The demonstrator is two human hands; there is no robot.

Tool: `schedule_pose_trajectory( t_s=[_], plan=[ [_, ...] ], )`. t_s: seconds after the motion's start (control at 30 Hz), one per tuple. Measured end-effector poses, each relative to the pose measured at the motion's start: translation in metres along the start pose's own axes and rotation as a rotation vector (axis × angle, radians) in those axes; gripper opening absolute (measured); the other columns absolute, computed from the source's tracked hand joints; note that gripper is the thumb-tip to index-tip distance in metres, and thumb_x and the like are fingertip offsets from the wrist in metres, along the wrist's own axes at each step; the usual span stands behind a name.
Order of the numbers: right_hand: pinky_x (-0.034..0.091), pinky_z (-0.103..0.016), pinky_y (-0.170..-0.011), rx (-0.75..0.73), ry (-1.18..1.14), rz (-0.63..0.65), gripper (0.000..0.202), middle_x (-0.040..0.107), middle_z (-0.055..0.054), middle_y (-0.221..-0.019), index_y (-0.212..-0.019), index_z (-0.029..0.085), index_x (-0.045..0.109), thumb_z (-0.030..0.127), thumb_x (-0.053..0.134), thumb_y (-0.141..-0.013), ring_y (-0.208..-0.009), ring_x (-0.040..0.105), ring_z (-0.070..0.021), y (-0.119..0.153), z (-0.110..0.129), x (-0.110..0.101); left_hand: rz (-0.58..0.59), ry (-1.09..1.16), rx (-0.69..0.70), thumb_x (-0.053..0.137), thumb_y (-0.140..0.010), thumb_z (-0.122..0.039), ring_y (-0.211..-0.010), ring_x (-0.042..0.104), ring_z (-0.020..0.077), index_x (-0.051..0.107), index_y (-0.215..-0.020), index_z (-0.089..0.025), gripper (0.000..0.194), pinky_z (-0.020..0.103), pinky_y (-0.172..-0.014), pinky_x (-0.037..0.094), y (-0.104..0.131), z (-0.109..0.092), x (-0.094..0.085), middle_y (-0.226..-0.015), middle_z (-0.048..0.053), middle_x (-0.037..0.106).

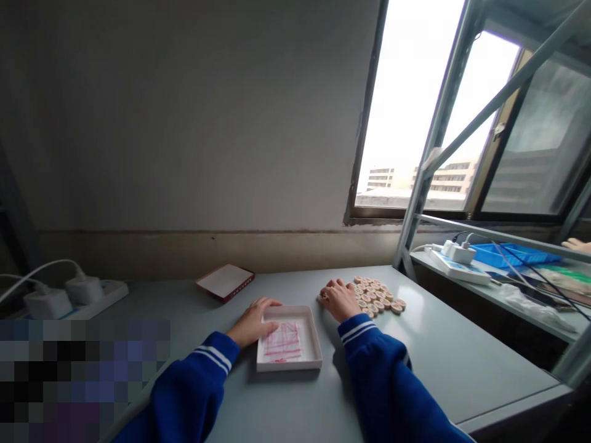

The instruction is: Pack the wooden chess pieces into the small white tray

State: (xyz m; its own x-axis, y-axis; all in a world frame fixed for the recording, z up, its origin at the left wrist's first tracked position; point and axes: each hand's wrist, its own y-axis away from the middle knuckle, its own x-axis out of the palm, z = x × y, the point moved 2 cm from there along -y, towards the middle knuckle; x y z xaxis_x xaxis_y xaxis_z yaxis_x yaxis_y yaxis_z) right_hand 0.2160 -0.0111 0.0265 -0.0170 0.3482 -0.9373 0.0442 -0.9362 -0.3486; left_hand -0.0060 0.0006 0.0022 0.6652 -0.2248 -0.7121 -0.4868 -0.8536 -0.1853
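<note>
A shallow white box [311,363] sits on the grey table, with a folded paper or plastic sheet with pink lines [289,342] inside. My left hand [255,322] grips the box at its left back corner, thumb over the inside of the wall. To the right of the box, my right hand [340,299] is palm down with curled fingers round some small round pieces, partly hidden under the fingertips. Beside it lies a loose group of round wooden-looking pieces [375,294] with markings on top.
A red-edged lid or box [226,281] lies near the wall. At the far left is a power strip [111,290] with white plugs. On the right, past a metal frame [418,197], another table bears a power strip [457,266], a blue tray [489,254] and another person's hand [577,245].
</note>
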Motion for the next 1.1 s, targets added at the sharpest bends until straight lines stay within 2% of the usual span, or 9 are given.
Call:
schedule_pose_trajectory(
  t_s=[0.13,0.27,0.33,0.47,0.57,0.67,0.73,0.83,1.1],
  plan=[
    [0.031,-0.035,-0.077,-0.056,-0.199,-0.088,0.019,0.060,-0.005,-0.096,-0.088,0.024,0.066,0.035,0.056,-0.077,-0.092,0.047,-0.0208,-0.002,0.012,-0.007,-0.050,0.041,-0.023,0.054,-0.062,-0.021,-0.101,0.050,0.0223,0.057,-0.098,-0.015,0.037,0.032,-0.090,0.037,-0.002,0.000,0.003,-0.105,0.008,0.056],
    [0.035,-0.025,-0.066,-0.342,-0.555,0.057,0.027,0.061,-0.001,-0.083,-0.099,0.024,0.062,0.039,0.053,-0.079,-0.071,0.051,-0.0115,0.002,0.047,-0.010,-0.149,0.219,-0.082,0.042,-0.073,-0.034,-0.100,0.053,0.0220,0.057,-0.096,-0.012,0.035,0.032,-0.090,0.038,-0.007,0.005,0.002,-0.102,0.011,0.060],
    [0.034,-0.025,-0.064,-0.442,-0.574,0.105,0.026,0.062,0.001,-0.080,-0.099,0.024,0.062,0.036,0.056,-0.077,-0.067,0.051,-0.0107,0.007,0.065,-0.007,-0.166,0.293,-0.103,0.037,-0.075,-0.034,-0.098,0.054,0.0217,0.057,-0.092,-0.013,0.034,0.033,-0.090,0.038,-0.010,0.009,0.002,-0.100,0.011,0.062],
    [0.032,-0.028,-0.069,-0.427,-0.490,0.074,0.033,0.065,0.002,-0.079,-0.109,0.025,0.054,0.026,0.056,-0.076,-0.072,0.055,-0.0129,0.011,0.081,0.000,-0.122,0.373,-0.079,0.035,-0.074,-0.030,-0.098,0.055,0.0207,0.057,-0.091,-0.013,0.032,0.033,-0.090,0.039,-0.010,0.012,0.001,-0.099,0.010,0.063],
    [0.032,-0.029,-0.072,-0.303,-0.489,-0.024,0.032,0.065,0.003,-0.083,-0.111,0.026,0.051,0.024,0.051,-0.079,-0.078,0.056,-0.0131,0.005,0.064,-0.002,-0.084,0.411,-0.101,0.036,-0.074,-0.029,-0.098,0.055,0.0204,0.055,-0.099,-0.013,0.036,0.033,-0.088,0.040,-0.007,0.010,0.002,-0.102,0.010,0.061],
    [0.031,-0.031,-0.077,-0.076,-0.306,-0.169,0.023,0.064,-0.001,-0.092,-0.101,0.024,0.057,0.021,0.046,-0.081,-0.091,0.054,-0.0168,-0.002,0.028,-0.009,-0.038,0.361,-0.080,0.047,-0.069,-0.033,-0.098,0.054,0.0216,0.055,-0.102,-0.013,0.040,0.033,-0.087,0.041,-0.004,0.007,0.003,-0.106,0.010,0.058],
    [0.030,-0.035,-0.080,0.078,-0.115,-0.121,0.021,0.062,-0.006,-0.098,-0.096,0.021,0.060,0.022,0.047,-0.080,-0.097,0.051,-0.0218,-0.003,0.005,-0.010,-0.009,0.306,-0.050,0.054,-0.063,-0.030,-0.096,0.054,0.0219,0.055,-0.102,-0.013,0.042,0.032,-0.085,0.042,-0.002,0.004,0.003,-0.106,0.010,0.058],
    [0.031,-0.039,-0.081,0.201,0.016,0.065,0.023,0.061,-0.010,-0.103,-0.097,0.019,0.061,0.028,0.047,-0.080,-0.098,0.051,-0.0252,-0.001,-0.015,-0.008,0.005,0.283,-0.044,0.055,-0.060,-0.025,-0.091,0.056,0.0213,0.056,-0.101,-0.013,0.042,0.031,-0.080,0.044,0.000,0.004,0.003,-0.102,0.009,0.059],
    [0.030,-0.037,-0.082,0.131,-0.042,0.178,0.024,0.064,-0.004,-0.100,-0.095,0.023,0.061,0.034,0.059,-0.073,-0.099,0.052,-0.0228,0.001,-0.014,-0.007,0.018,0.295,-0.055,0.052,-0.063,-0.027,-0.089,0.056,0.0211,0.055,-0.102,-0.013,0.041,0.031,-0.076,0.045,0.000,0.002,0.004,-0.100,0.009,0.060]
  ],
)
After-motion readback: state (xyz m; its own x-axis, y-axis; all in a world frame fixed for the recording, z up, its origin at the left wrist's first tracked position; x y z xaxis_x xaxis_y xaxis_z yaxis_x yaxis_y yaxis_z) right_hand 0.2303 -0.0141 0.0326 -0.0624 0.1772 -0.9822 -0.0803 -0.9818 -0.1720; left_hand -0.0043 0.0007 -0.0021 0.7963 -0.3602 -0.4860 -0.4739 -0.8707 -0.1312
